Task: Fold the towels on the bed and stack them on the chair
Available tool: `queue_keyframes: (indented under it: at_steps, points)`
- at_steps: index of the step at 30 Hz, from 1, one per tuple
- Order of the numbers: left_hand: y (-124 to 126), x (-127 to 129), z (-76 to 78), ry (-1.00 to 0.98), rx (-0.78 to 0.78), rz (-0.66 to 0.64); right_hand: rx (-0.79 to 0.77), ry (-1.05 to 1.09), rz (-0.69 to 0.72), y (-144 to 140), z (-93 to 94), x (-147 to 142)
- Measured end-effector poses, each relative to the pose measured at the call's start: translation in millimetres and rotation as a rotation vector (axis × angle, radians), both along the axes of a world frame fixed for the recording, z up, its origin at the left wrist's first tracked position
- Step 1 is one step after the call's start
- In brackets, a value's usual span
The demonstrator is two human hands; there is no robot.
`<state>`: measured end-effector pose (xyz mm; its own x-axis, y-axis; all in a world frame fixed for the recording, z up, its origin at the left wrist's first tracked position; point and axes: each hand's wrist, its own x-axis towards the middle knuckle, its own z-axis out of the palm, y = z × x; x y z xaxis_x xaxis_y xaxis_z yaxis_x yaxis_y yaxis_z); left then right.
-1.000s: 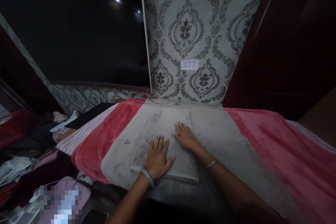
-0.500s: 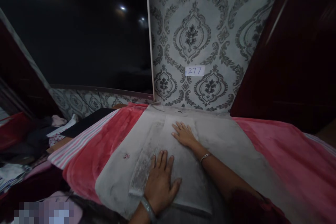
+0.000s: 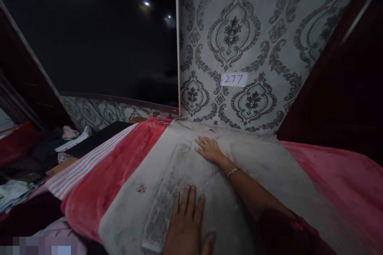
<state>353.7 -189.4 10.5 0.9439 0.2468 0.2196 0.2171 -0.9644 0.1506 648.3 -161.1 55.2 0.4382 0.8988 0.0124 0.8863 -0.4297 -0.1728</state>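
Observation:
A folded grey piece of cloth [image 3: 163, 201] with a soft, mottled nap lies lengthwise before me; its exact kind cannot be made out. My left hand [image 3: 187, 223] rests palm down on its near part, fingers stretched forward and thumb out to the side. Farther off, my right hand [image 3: 209, 149] lies flat on the far part, fingers spread, with a thin bracelet at the wrist. Neither hand grips anything. Beneath the folded cloth spreads a larger light grey cloth [image 3: 128, 207] with a small red mark on its left side.
A red blanket [image 3: 101, 175] with a striped edge shows at the left, and its pinkish part [image 3: 338, 175] at the right. Clothes [image 3: 18, 191] are heaped at the far left. A large dark screen [image 3: 89, 40] and patterned wall stand behind, with a paper label [image 3: 234, 79] reading 277.
My left hand has slid toward me along the folded cloth. My right hand stays flat near the far end. The view has shifted slightly closer to the wall.

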Motion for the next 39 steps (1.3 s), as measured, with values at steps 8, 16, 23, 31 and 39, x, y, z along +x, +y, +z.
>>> queue_keyframes:
  at_steps: [8, 16, 23, 31, 39]
  points:
    - [7.7, 6.4, -10.2, 0.087, -0.035, -0.004, 0.003, 0.020, -0.009, 18.5, 1.2, 11.3]
    - [-2.4, -3.9, 12.2, 0.021, -0.044, 0.001, -0.009, 0.025, -0.111, 16.1, 11.1, -8.1]
    - [-7.9, -6.0, 33.9, 0.020, -0.091, 0.023, -0.071, 0.118, 0.056, -41.7, 11.9, -58.5]
    - [-13.9, -1.4, 43.5, 0.002, -0.071, 0.059, 0.013, 0.125, 0.134, -151.1, 0.2, -114.8]
    - [-18.3, -9.3, 51.6, 0.060, -0.059, 0.064, 0.217, 0.189, 0.053, -204.4, -28.4, -141.6]
